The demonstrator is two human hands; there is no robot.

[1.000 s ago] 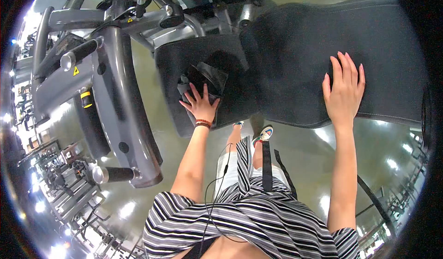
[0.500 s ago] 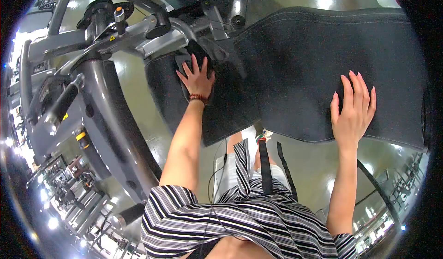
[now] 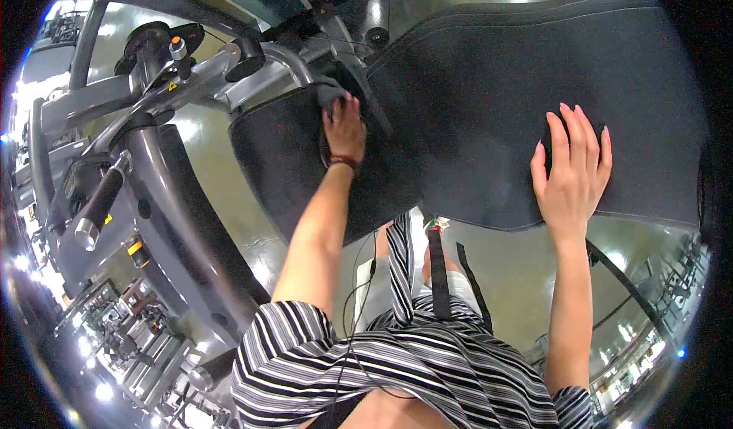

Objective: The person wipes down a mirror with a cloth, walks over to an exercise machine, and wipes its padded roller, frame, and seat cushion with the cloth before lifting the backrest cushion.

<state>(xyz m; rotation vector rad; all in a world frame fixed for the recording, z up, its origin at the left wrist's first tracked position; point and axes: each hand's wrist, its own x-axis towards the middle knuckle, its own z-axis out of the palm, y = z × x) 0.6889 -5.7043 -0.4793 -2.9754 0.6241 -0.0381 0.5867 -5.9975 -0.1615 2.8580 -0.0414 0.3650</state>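
A wide black padded bench [image 3: 489, 123] of an exercise machine spans the head view in front of me. Over its left section, my left hand [image 3: 346, 131], with a beaded bracelet at the wrist, is closed on a dark cloth [image 3: 330, 93] against the pad. That hand is slightly blurred, and much of the cloth blends into the black surface. My right hand [image 3: 574, 173] lies palm down on the right section of the pad, fingers stretched out and a little apart, with nothing seen in it.
Left of the pad stands the machine's grey frame [image 3: 183, 215], with a gripped handle [image 3: 103, 200] and an orange-tipped adjustment knob [image 3: 178, 47] sticking out. A thin cable [image 3: 355, 291] and black straps [image 3: 439, 276] hang before my striped shirt. Other gym equipment fills the far left.
My left hand has slid slightly right, its spread fingers drawing together around the cloth. My right hand stays on the same part of the pad. The whole view has shifted a little.
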